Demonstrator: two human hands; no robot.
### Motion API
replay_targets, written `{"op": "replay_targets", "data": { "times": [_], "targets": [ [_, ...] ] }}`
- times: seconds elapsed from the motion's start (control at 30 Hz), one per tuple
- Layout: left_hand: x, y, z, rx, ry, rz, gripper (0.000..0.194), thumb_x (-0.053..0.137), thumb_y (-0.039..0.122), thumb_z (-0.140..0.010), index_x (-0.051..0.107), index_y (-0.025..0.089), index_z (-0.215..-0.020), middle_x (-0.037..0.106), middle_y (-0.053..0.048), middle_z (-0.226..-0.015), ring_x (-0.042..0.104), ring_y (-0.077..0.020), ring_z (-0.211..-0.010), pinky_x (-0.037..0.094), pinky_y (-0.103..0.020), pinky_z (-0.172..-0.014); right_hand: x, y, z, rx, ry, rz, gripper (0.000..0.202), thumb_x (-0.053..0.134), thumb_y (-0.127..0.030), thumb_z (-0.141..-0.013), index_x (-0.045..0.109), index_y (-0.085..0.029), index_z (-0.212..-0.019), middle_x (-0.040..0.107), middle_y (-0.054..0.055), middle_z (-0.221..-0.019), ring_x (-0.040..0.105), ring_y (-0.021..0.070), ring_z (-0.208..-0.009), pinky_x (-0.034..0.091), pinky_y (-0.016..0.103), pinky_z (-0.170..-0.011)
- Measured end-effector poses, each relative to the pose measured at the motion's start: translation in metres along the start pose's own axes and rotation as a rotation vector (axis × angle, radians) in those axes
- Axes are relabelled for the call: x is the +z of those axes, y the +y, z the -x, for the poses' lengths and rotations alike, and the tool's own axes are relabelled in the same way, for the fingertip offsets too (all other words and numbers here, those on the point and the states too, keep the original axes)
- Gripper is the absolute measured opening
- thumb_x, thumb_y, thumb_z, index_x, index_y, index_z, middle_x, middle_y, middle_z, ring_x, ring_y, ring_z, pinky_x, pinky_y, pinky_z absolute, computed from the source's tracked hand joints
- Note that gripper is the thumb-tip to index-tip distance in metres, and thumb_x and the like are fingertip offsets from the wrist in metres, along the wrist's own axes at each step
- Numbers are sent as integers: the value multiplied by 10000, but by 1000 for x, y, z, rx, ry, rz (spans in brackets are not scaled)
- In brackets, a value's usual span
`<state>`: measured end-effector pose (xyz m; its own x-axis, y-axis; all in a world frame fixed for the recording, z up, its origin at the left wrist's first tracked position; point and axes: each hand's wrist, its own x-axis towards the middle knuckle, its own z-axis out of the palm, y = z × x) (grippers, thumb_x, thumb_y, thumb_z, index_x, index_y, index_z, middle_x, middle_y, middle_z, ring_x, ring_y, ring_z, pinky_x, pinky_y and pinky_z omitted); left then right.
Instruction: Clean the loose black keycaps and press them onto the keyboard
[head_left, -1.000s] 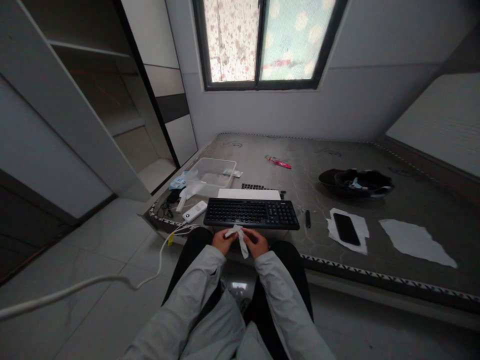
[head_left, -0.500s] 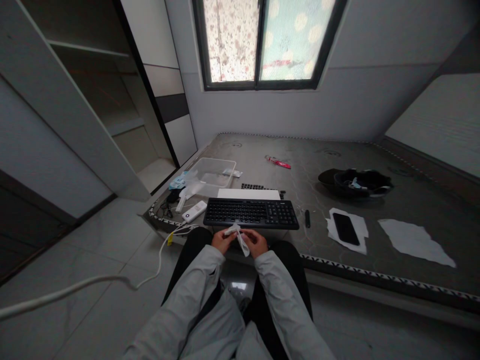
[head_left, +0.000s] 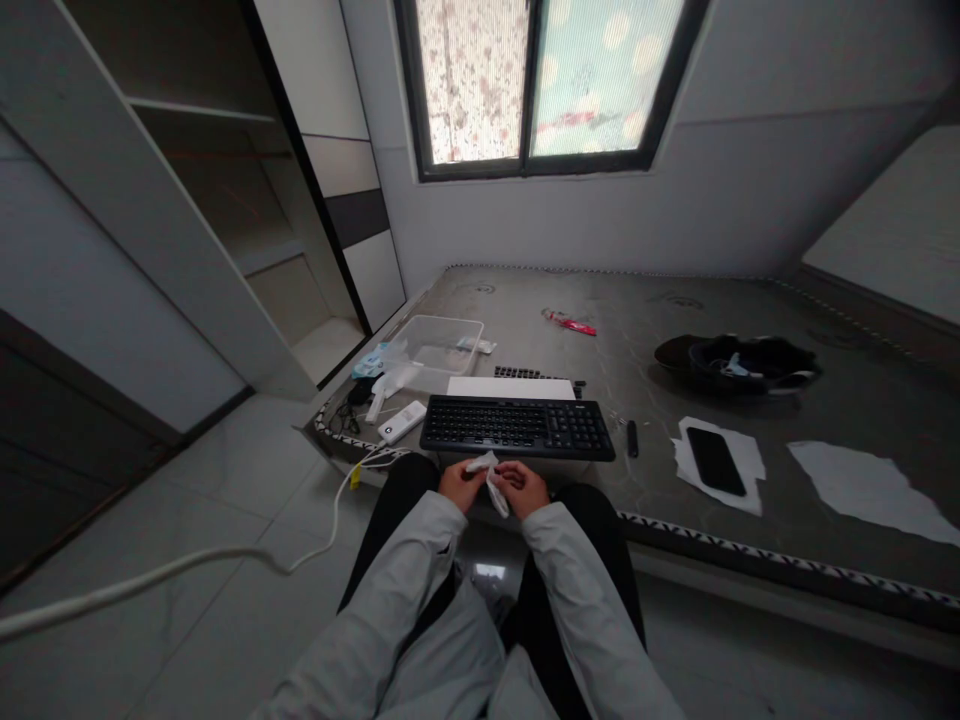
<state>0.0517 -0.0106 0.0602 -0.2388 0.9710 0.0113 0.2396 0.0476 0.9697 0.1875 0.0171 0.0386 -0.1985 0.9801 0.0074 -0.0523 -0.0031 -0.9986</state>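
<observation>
White tissue (head_left: 496,492), crumpled, hung between the person's two hands above the lap, just short of the keyboard's near edge. Left hand (head_left: 460,486) pinched one end, thumb against fingers; right hand (head_left: 526,489) pinched it from the other side, grip likewise closed on it. Both forearms wore pale grey sleeves.

Black keyboard (head_left: 517,428) lay directly ahead on a grey-brown mattress (head_left: 622,300). Left of it, a white power strip (head_left: 402,423); right, a small dark slim object (head_left: 632,439), then a black phone (head_left: 716,462) on white paper. Just behind the keyboard, a flat white item (head_left: 510,388), with small black pieces (head_left: 517,373) beyond. Farther off: clear plastic box (head_left: 435,318) at left, dark cap (head_left: 679,362) at right, red item (head_left: 579,327) between. Window (head_left: 527,90) closed the view.
</observation>
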Motion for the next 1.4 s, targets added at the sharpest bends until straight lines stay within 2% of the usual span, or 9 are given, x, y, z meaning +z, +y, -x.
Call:
{"op": "replay_targets", "data": {
  "times": [0.23, 0.33, 0.4, 0.5, 0.63, 0.87, 1.07, 1.3, 1.4],
  "targets": [
    [-2, 3, -1, 59, -18, -70, 255, 573, 306, -683, 651, 132, -852, 678, -62, -832, 601, -189, -787, 453, -281, -723, -3, 1, -4, -1, -33, -9, 283, 698, -369, -530, 538, -179, -665, 623, 9, -669, 582, 154, -644, 462, 268, -615],
    [-3, 6, -2, 68, -7, -86, 247, 572, 315, -685, 648, 143, -844, 675, -51, -811, 598, -177, -769, 450, -266, -708, -8, 3, -11, -43, 28, -86, 288, 688, -387, -545, 516, -185, -657, 633, 38, -812, 580, 170, -755, 464, 264, -651],
    [-3, 8, -2, 67, -1, -98, 236, 574, 310, -681, 648, 153, -841, 673, -42, -799, 595, -169, -756, 446, -255, -695, -12, 6, -17, -50, 117, -159, 300, 676, -405, -560, 502, -186, -668, 623, 52, -896, 580, 169, -770, 468, 251, -615],
    [-5, 11, -3, 71, 4, -125, 231, 562, 328, -687, 652, 166, -824, 673, -25, -776, 591, -158, -731, 441, -243, -677, -15, 12, -23, -9, 252, -293, 329, 678, -408, -568, 484, -188, -716, 639, 24, -781, 584, 133, -621, 455, 226, -513],
    [-8, 14, -5, 87, -2, -152, 241, 533, 350, -710, 648, 170, -823, 668, -14, -764, 586, -150, -715, 436, -232, -666, -13, 14, -27, 32, 233, -386, 342, 699, -375, -569, 497, -184, -770, 647, -12, -634, 572, 108, -512, 458, 217, -488],
    [-17, 14, -11, 87, 4, -118, 244, 520, 349, -722, 640, 167, -831, 661, -12, -753, 584, -146, -703, 432, -225, -647, -7, 12, -28, 31, 162, -259, 355, 655, -394, -622, 557, -178, -887, 665, 11, -675, 594, 123, -557, 483, 233, -522],
    [-28, 8, -13, 35, 57, -82, 248, 537, 347, -711, 640, 166, -845, 669, -27, -788, 596, -156, -742, 436, -228, -657, -8, 12, -30, -22, 183, -118, 303, 689, -345, -585, 544, -185, -798, 641, -2, -661, 611, 151, -659, 485, 234, -547],
    [-36, 2, -15, 12, 73, -60, 227, 538, 327, -711, 642, 193, -863, 676, -10, -794, 602, -144, -730, 442, -225, -661, -7, 3, -34, -57, 228, 12, 314, 631, -371, -654, 526, -178, -877, 644, 5, -650, 591, 122, -576, 482, 251, -569],
    [-39, 2, -15, 18, 61, -68, 235, 539, 328, -712, 641, 195, -877, 679, -12, -806, 604, -146, -738, 440, -230, -668, -6, -6, -38, -86, 209, 140, 308, 594, -376, -689, 545, -173, -915, 646, 21, -684, 605, 139, -641, 485, 268, -606]
  ]
}}
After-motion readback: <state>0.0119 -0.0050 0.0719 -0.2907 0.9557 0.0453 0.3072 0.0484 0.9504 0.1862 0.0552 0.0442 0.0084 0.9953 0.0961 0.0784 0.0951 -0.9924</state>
